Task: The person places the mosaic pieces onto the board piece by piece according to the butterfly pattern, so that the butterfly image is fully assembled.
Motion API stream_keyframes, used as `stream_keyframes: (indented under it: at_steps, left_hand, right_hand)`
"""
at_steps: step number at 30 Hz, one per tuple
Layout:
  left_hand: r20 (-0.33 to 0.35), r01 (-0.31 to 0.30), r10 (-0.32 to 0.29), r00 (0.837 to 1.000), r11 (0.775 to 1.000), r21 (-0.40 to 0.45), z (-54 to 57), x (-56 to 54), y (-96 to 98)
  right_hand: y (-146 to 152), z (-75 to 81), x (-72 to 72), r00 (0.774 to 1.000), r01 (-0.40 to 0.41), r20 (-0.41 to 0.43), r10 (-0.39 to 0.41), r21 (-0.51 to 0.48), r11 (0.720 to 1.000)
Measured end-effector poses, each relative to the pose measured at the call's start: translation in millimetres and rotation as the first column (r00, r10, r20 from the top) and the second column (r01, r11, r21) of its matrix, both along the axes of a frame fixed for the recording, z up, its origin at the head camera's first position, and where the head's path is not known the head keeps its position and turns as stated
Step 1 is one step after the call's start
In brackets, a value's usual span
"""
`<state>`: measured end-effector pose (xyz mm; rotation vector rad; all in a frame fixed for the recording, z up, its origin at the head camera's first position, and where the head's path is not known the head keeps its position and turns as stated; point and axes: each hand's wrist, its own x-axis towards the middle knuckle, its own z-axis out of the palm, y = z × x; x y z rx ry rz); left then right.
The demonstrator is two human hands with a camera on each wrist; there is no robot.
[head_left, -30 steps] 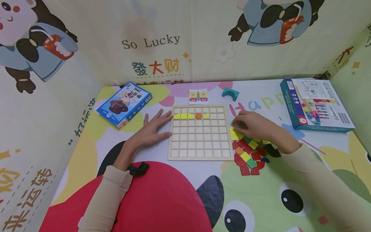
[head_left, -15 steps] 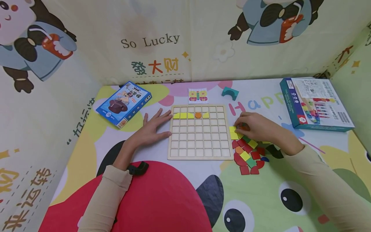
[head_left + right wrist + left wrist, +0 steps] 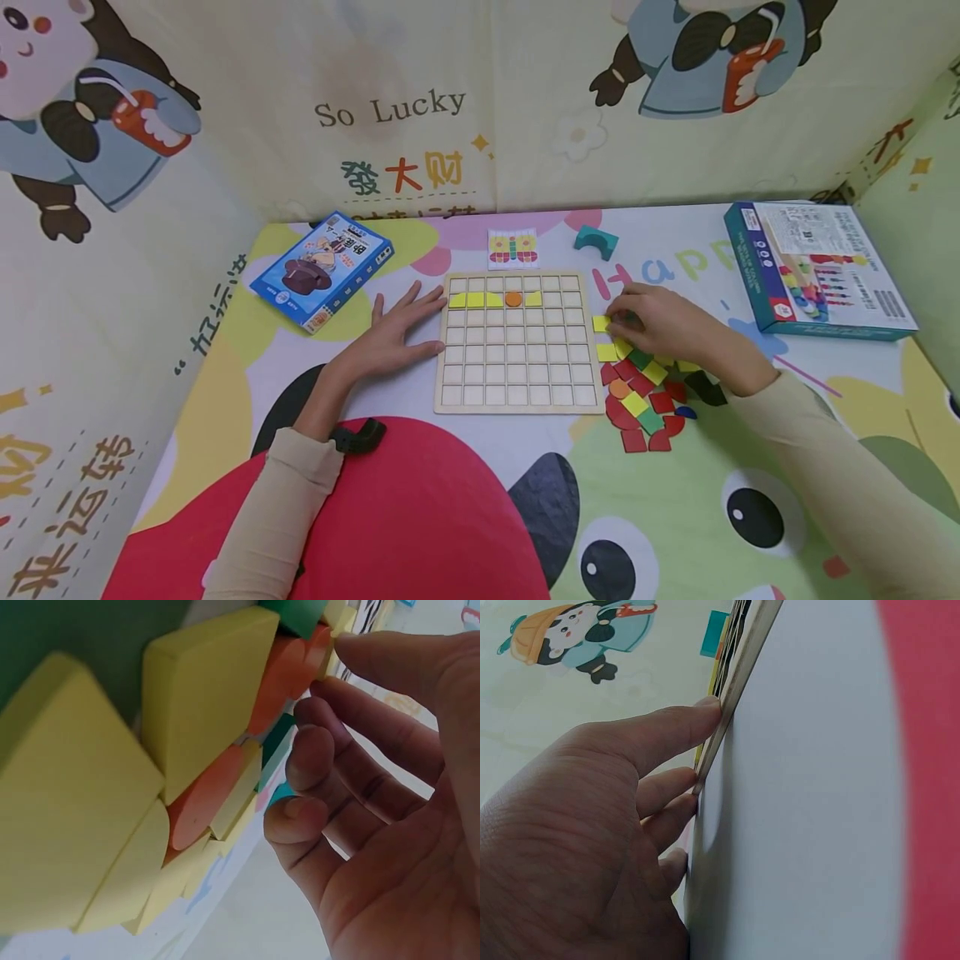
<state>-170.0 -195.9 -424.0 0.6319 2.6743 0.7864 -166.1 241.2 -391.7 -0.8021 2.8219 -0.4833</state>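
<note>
In the head view a square wooden grid board [image 3: 517, 354] lies flat. One of its upper rows holds several yellow pieces [image 3: 475, 300] and an orange round piece [image 3: 513, 299]. My left hand [image 3: 390, 333] rests at the board's left edge, fingers spread; in the left wrist view the thumb tip touches the board's side [image 3: 742, 675]. Right of the board, my right hand [image 3: 652, 319] pinches a yellow square tile [image 3: 601, 323] between thumb and forefinger. Under that hand lies a pile of red, yellow, green and orange tiles [image 3: 641, 387], partly hidden by it.
A small butterfly pattern card [image 3: 513, 249] lies behind the board, with a teal arch block [image 3: 597, 242] to its right. A blue box [image 3: 322, 271] lies at the back left, a larger teal-edged box [image 3: 821, 271] at the back right. Patterned sheets form walls around.
The yellow square tile at my right fingertips has shifted away from the yellow one beside it, toward the back. My left hand stays put at the board.
</note>
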Motion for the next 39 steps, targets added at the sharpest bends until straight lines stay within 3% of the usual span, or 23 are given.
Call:
stream_keyframes:
  at_steps: [8, 28, 39]
  left_hand:
    - [0.002, -0.001, 0.001, 1.0, 1.0, 0.0, -1.2, -0.1, 0.3]
    - [0.004, -0.001, 0.001, 1.0, 1.0, -0.002, -1.4, 0.7, 1.0]
    - [0.001, 0.002, -0.002, 1.0, 1.0, 0.005, 0.2, 0.7, 0.5]
  right_hand:
    - [-1.6, -2.5, -9.1, 1.0, 0.029, -0.003, -0.029, 0.017, 0.999]
    - [-4.3, 1.3, -14.3, 0.999, 0.031, -0.007, -0.031, 0.032, 0.999]
    - [-33.5, 8.6, -26.1, 0.999, 0.039, 0.007, -0.039, 0.011, 0.999]
